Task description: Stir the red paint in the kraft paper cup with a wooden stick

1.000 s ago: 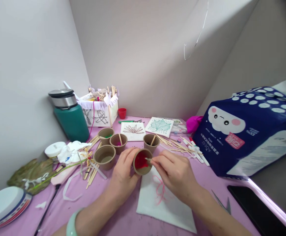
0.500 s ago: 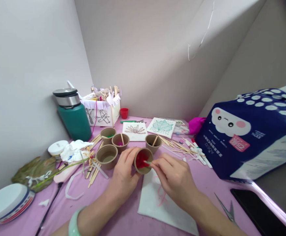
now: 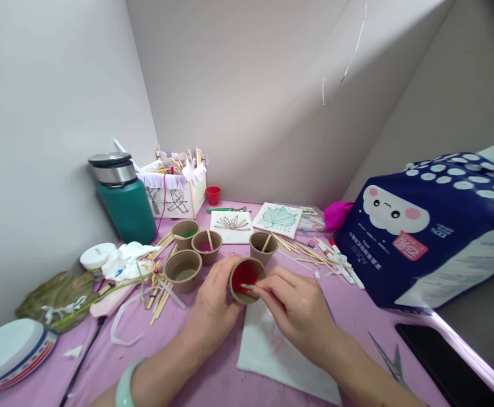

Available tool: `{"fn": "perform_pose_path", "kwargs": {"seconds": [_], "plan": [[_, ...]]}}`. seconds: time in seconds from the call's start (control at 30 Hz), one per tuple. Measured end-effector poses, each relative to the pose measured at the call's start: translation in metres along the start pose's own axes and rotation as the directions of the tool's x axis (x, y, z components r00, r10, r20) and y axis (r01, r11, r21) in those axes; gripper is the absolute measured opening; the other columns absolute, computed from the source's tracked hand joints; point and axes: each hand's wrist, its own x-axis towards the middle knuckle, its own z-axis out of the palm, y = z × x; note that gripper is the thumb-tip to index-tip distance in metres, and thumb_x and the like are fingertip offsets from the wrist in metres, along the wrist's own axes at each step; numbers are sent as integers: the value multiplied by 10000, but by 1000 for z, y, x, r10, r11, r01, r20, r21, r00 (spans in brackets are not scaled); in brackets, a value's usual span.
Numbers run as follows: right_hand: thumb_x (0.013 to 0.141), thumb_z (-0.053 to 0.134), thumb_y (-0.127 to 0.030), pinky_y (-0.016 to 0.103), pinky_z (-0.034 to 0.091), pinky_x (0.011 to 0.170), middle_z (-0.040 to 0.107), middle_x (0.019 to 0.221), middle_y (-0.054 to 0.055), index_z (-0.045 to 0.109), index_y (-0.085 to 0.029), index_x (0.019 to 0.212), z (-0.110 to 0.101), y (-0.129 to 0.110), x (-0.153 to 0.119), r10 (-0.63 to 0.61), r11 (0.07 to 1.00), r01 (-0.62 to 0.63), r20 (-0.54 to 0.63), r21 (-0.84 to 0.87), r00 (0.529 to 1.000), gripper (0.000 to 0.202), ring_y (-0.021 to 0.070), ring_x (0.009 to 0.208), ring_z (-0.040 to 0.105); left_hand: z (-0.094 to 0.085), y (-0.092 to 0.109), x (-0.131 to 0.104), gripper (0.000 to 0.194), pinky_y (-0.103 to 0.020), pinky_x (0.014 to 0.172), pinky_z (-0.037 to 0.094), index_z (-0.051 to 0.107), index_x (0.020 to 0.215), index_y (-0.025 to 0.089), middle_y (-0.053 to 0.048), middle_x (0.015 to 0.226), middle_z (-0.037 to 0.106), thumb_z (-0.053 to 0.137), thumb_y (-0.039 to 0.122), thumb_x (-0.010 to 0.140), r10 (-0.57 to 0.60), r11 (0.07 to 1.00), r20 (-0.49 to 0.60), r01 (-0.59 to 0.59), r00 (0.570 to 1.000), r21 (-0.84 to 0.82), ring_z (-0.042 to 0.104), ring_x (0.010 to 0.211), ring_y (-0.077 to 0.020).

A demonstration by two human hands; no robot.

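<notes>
A brown cup [image 3: 247,280] with red paint inside is tilted toward me, and my left hand [image 3: 218,298] is wrapped round its left side. Between the thumb and fingers of my right hand [image 3: 295,302] is a thin stick [image 3: 249,286], its tip inside the cup near the lower rim. Below both hands lies a white cloth [image 3: 268,362] with pink lines drawn on it, partly covered by my right hand and forearm. Other brown cups stand just beyond: one with clear liquid [image 3: 183,271], one with a dark content [image 3: 264,247], others with green and magenta.
A green bottle [image 3: 125,206] and a decorated box [image 3: 170,195] stand at the back left. Wooden sticks [image 3: 304,249] and markers lie right of centre. Scissors [image 3: 393,364], a black phone [image 3: 437,362] and a large blue package [image 3: 382,249] are on the right. A bowl [image 3: 13,350] sits at left.
The stick's tip has moved down and slightly left inside the red paint cup, towards its lower rim. The cup has shifted a little, and the whole view has moved slightly.
</notes>
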Motion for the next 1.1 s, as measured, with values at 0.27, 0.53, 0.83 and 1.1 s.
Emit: {"fn": "perform_pose_path", "kwargs": {"seconds": [0.27,0.53,0.83,1.1], "plan": [[898,467,-138,294,233,544,491,616,9,552,-169,630,0,2,-1,-53,975,39,-58,-220,997,284,131,552,386,0,1,0,550,-347,1025,415,422,1272,243,-51,1277,534,595,87,774,-2,1000,27,2,1000,1,484,1198,-195],[907,457,-145,290,258,539,518,648,18,603,-155,700,3,-6,-1,-17,994,12,-46,-110,999,253,130,559,430,1,-1,-1,521,-347,1031,414,418,1278,247,-53,1285,533,606,152,802,-2,1000,12,2,1000,5,485,1203,-196],[915,457,-168,262,316,550,550,702,27,619,-155,763,3,-8,-2,72,997,-73,-52,-25,996,222,123,578,473,0,0,0,494,-370,1024,427,429,1283,242,-65,1285,539,595,202,818,-63,997,17,64,998,-35,502,1201,-212],[925,444,-165,247,358,575,567,738,33,627,-157,816,2,-11,-2,98,994,-94,-57,57,994,213,119,614,497,1,-1,-1,509,-410,1024,429,425,1292,248,-70,1288,541,599,209,815,-107,991,45,110,993,-74,506,1199,-222]]}}
